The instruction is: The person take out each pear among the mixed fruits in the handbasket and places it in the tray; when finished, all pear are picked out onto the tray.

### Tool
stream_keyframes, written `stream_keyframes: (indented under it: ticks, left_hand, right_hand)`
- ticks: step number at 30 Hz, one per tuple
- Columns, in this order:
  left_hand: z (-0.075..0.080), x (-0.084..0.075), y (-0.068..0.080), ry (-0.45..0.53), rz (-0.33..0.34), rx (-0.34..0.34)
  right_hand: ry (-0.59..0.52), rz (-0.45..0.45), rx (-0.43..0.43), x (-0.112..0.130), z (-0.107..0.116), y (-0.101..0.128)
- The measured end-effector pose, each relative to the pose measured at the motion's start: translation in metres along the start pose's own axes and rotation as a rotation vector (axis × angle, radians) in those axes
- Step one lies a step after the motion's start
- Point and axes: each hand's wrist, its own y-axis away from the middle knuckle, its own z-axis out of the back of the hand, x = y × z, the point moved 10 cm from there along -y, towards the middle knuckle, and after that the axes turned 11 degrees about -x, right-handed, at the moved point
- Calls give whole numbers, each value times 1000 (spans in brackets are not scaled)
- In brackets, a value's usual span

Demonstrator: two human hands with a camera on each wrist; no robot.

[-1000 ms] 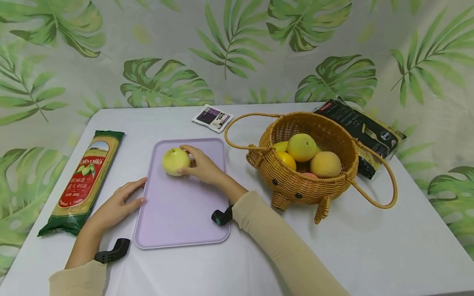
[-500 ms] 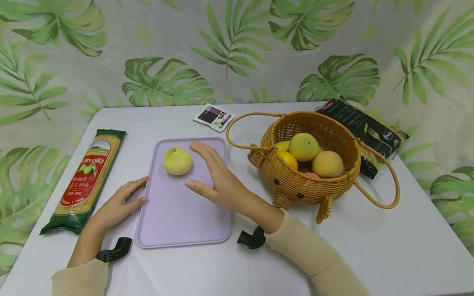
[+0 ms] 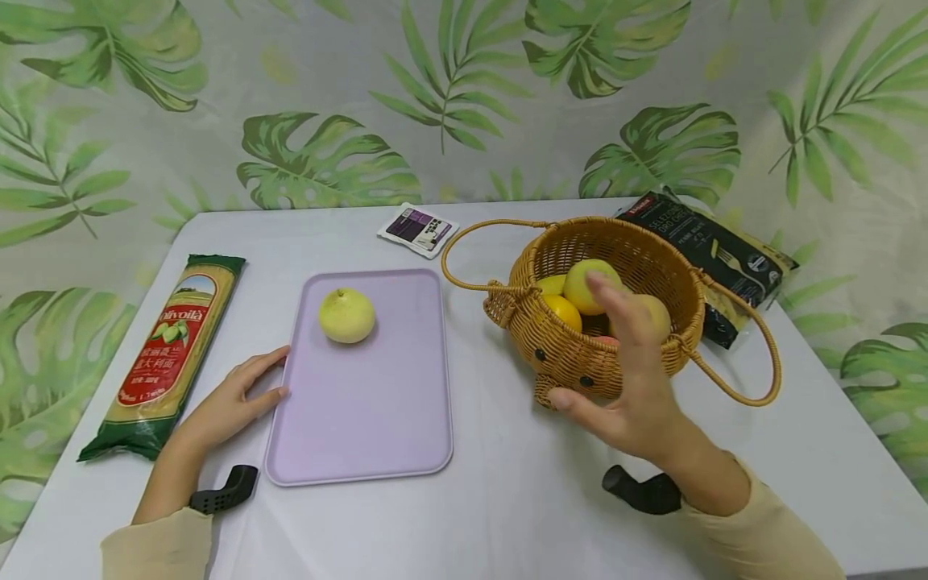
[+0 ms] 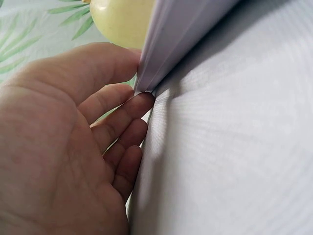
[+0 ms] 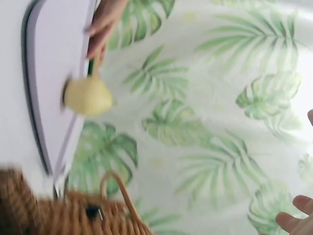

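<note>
A pale lilac tray [image 3: 370, 419] lies on the table, bearing one round yellow-green fruit [image 3: 347, 316] that looks like a pear. At its left edge rests my left hand [image 3: 228, 407], thumb and fingertips touching the rim; the left wrist view shows these fingers [image 4: 117, 127] loosely bent beside the tray's edge. My right hand [image 3: 641, 395] is raised in front of the wicker basket [image 3: 609, 370], thumb and fingers spread, holding nothing. It partly covers the fruit inside: a yellow-green one [image 3: 580, 288], an orange-yellow one [image 3: 562, 312] and a peach-coloured one [image 3: 658, 316].
A long spaghetti packet [image 3: 170, 346] lies left of the tray. Behind the tray is a small white and purple sachet [image 3: 418, 231]. A black pasta bag [image 3: 718, 254] leans behind the basket, whose looped handles [image 3: 761, 346] stick out on both sides.
My right hand has let go of the fruit on the tray and swung right to the front of the basket. The fruit stays where it was; my left hand keeps its place.
</note>
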Motion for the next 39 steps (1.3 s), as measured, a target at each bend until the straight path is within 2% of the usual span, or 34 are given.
stream_keyframes:
  ticks: [4,9,13,16,20,25,28,31,36,39]
  left_hand:
    - [0,0,0,3,2,-2]
    - [0,-2,0,18,-1,-6]
    - [1,-3,1,17,8,-5]
    - [1,-3,1,16,5,-6]
    - [1,-3,1,22,-6,-12]
    - [0,0,1,23,-4,-14]
    - [0,1,1,20,4,-12]
    - [0,2,0,10,9,-15]
    - [0,2,0,7,12,-10]
    - [0,2,-1,8,18,-10]
  right_hand:
    - [70,-61,-14,-10,31,-11]
    - [146,-152,62,-37,56,-20]
    - [162,-257,146,-67,64,-23]
    - [233,-365,210,-93,68,-20]
    - [309,-520,284,-126,71,-9]
    - [312,-684,330,-157,72,7]
    - [311,-728,344,-169,72,14]
    - [303,-734,356,-175,69,17]
    - [268,-731,378,-170,60,14]
    - [257,-761,395,-171,57,15]
